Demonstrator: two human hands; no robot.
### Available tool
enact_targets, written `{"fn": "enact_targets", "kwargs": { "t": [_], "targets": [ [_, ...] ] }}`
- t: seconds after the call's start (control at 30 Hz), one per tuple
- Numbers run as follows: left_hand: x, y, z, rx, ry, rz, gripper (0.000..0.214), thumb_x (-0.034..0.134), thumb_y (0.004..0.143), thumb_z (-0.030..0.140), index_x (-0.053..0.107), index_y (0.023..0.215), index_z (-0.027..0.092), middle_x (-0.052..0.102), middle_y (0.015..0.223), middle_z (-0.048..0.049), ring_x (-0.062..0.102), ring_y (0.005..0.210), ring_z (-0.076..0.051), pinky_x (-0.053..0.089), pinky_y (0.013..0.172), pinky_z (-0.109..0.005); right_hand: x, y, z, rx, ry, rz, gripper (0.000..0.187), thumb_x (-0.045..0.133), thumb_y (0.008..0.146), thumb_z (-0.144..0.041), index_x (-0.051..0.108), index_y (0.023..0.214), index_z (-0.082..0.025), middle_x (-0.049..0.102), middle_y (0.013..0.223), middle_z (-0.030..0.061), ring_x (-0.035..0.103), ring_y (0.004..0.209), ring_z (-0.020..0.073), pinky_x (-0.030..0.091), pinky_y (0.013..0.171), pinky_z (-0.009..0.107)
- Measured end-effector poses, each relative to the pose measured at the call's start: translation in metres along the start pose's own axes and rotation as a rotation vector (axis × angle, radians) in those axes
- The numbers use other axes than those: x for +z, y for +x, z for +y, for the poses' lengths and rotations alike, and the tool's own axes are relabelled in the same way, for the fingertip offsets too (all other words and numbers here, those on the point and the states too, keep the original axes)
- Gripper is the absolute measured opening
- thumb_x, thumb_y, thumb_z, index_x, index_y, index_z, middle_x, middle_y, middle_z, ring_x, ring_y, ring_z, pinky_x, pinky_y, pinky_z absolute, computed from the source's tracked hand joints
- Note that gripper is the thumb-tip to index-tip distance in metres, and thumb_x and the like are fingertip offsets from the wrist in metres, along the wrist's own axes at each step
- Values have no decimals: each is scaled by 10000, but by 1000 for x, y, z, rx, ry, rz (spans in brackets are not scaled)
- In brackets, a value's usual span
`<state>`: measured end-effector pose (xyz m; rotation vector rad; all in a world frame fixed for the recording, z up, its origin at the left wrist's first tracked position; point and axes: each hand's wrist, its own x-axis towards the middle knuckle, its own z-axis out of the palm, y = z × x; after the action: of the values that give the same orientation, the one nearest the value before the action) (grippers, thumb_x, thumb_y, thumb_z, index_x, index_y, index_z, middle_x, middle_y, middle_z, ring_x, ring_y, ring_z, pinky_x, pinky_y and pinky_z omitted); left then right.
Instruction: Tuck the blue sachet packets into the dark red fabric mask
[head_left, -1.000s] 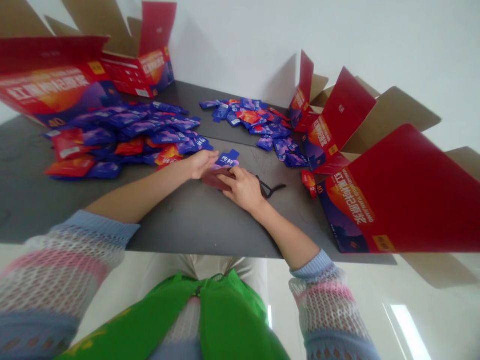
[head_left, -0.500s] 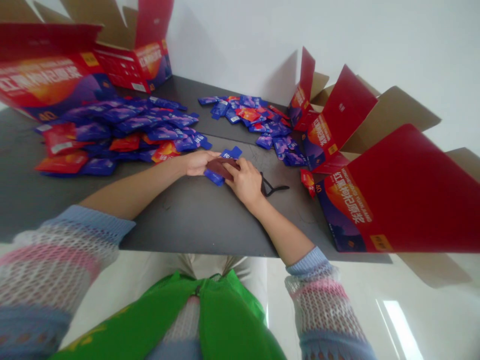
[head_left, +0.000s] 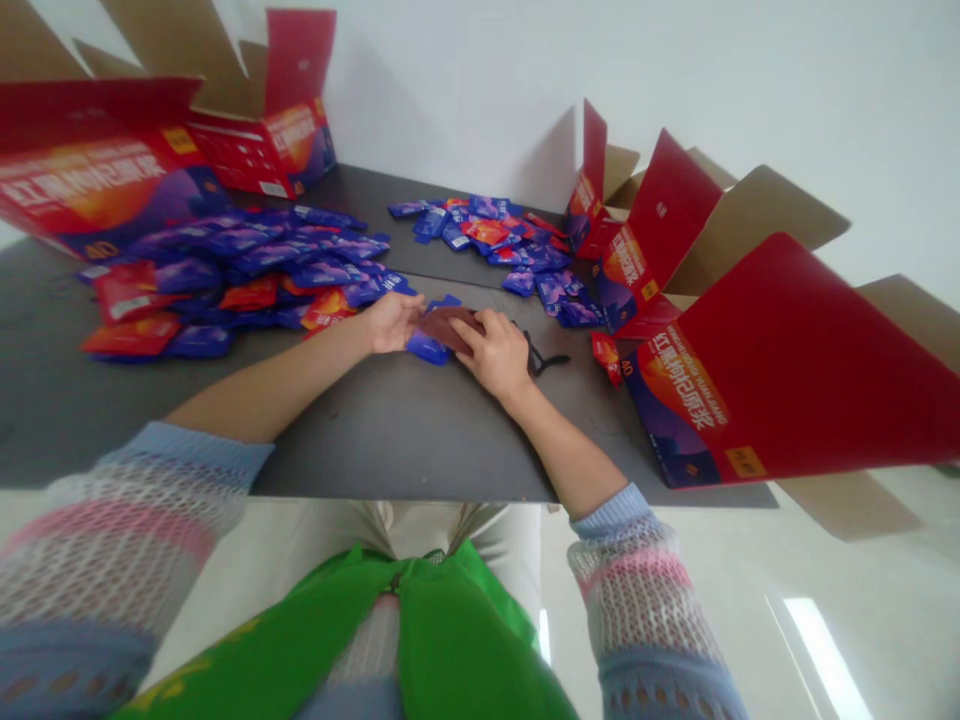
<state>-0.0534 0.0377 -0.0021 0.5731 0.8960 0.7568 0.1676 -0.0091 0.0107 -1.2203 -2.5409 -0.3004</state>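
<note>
My left hand (head_left: 390,322) reaches in from the left, its fingertips on a blue sachet (head_left: 428,348) that lies partly under a dark maroon flat piece (head_left: 447,327). My right hand (head_left: 495,354) presses down on that maroon piece, and its fingers hide part of it. Blue corners stick out on both sides of the maroon piece. Just past my right hand, a thin black cord (head_left: 546,358) lies on the table, partly beneath the hand.
Two heaps of blue and red sachets (head_left: 232,270) (head_left: 487,235) lie beyond my hands on a dark grey table (head_left: 390,435). Open red cartons (head_left: 795,360) (head_left: 97,165) stand at both sides. A green apron (head_left: 450,640) shows below the table edge.
The blue sachet has shifted from above the maroon piece to mostly below and left of it. Both hands stay together on the bundle, and the view has tilted slightly.
</note>
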Motion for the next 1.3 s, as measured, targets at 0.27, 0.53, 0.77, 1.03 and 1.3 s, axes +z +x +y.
{"fn": "enact_targets", "kwargs": {
  "t": [0.27, 0.53, 0.77, 1.03, 1.3],
  "targets": [
    [-3, 0, -4, -93, 65, -29, 307, 427, 953, 209, 702, 985, 75, 729, 726, -148, 711, 606, -233, 579, 592, -308, -3, -1, -33, -130, 17, -57, 370, 597, 938, -368, 604, 1305, -327, 580, 1217, 88, 514, 1068, 243, 405, 800, 345],
    [7, -2, -5, 89, 112, -18, 262, 486, 862, -8, 706, 1003, 19, 738, 807, -175, 733, 727, -216, 605, 702, -313, -1, 6, -11, 187, -41, -86, 358, 576, 936, -344, 629, 1286, -289, 600, 1146, 118, 554, 1015, 252, 448, 766, 343],
    [7, 0, -7, 76, 87, 44, 271, 430, 925, 35, 670, 1051, 21, 715, 735, -142, 703, 629, -189, 600, 642, -297, -1, 4, -4, 269, -91, -100, 327, 595, 922, -325, 653, 1237, -261, 599, 1125, 128, 554, 1000, 262, 445, 754, 350],
    [3, 5, -6, 29, -1, 11, 323, 391, 940, 95, 655, 1117, 36, 742, 879, -192, 740, 789, -240, 599, 710, -330, -20, -2, -7, -76, -75, -146, 320, 532, 967, -325, 650, 1263, -300, 595, 1151, 100, 516, 1024, 248, 383, 770, 348],
    [3, 4, -6, 77, -1, 28, 224, 426, 924, 59, 629, 1012, 94, 713, 776, -112, 701, 680, -184, 587, 684, -292, -28, -2, -24, -235, -20, -204, 332, 423, 1016, -283, 716, 1173, -293, 593, 1195, 99, 484, 1074, 256, 349, 813, 370]
  ]
}}
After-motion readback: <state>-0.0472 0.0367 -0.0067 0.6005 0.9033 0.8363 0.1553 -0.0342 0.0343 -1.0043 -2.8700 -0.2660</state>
